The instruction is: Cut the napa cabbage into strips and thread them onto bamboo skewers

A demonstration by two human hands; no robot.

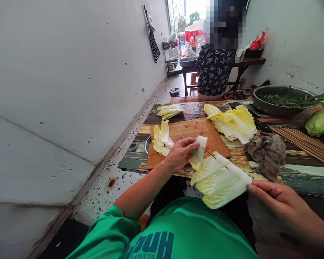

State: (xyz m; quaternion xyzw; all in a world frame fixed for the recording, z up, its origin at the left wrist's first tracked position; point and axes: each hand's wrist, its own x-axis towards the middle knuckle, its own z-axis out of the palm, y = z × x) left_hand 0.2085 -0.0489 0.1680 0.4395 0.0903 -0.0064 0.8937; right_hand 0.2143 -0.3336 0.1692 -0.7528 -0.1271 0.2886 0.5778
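My left hand [182, 153] pinches a small piece of napa cabbage leaf [200, 149], with its white rib upward. A thin bamboo skewer [209, 152] runs from that piece into several overlapping cabbage leaves [223, 180] threaded along it. At their right end, my right hand [275, 198] is closed, thumb and fingers pinching the thick white rib; the skewer's end there is hidden. Beneath and beyond my hands lies a wooden cutting board [183, 130], with loose cabbage pieces [162, 138] on its left side.
Behind the board lie skewered cabbage [170, 110] and a leaf pile [232, 120]. To the right are a crumpled rag [267, 153], bamboo skewers [305, 144], a knife [263, 126], a metal bowl of greens [283, 108] and green vegetables [320, 122]. Another person [214, 70] sits beyond.
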